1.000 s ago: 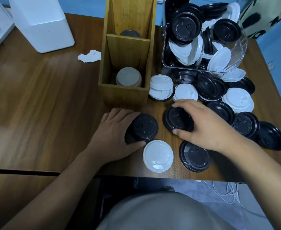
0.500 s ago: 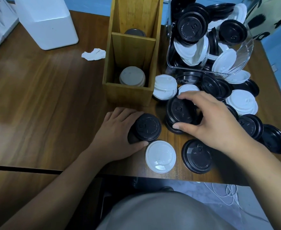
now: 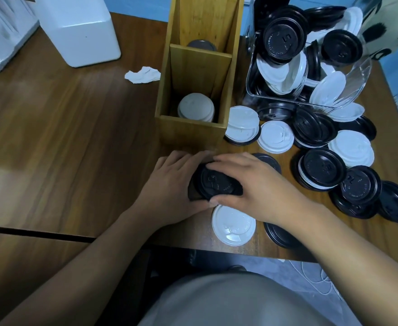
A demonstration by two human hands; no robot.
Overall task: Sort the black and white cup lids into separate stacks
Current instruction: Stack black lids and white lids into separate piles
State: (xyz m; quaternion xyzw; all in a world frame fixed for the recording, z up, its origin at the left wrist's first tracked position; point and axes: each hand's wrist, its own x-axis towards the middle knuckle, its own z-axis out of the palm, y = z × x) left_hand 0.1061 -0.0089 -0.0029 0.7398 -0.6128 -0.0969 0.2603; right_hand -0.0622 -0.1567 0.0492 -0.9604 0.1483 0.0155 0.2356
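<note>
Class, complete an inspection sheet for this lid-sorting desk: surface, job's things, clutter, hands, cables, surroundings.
Surface: brown wooden table.
Job's things: black lid stack under both hands; white lids in the wooden box's near compartment; mixed loose lids at right; more in a tipped clear container.
Clutter: crumpled paper and white block at the far left.
Hands: left hand and right hand grip the black lid stack.
Cables: white cable on the floor.
Surroundings: blue wall behind.
</note>
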